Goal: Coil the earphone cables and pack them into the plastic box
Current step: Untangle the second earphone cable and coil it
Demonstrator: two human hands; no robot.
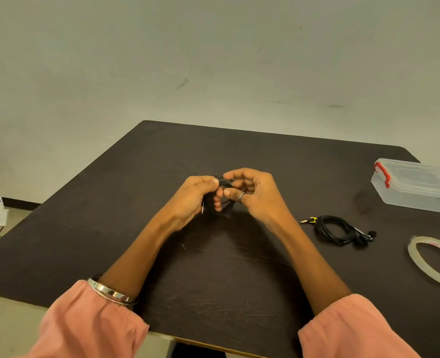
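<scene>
Above the middle of the dark table [162, 177], my left hand [193, 200] grips a bundle of black earphone cable [225, 200], its metal plug hanging below the palm. My right hand [255, 195] meets it from the right, fingers curled and pinching the cable at the bundle's top. A second black earphone [337, 229] lies coiled on the table to the right, with a yellow-marked plug and both earbuds showing. The clear plastic box [417, 192] with red clips stands shut at the far right.
A roll of clear tape [430, 262] lies at the right edge, near the coiled earphone. A dark object pokes in at the right border above it. A white charger and cables hang by the wall at far left.
</scene>
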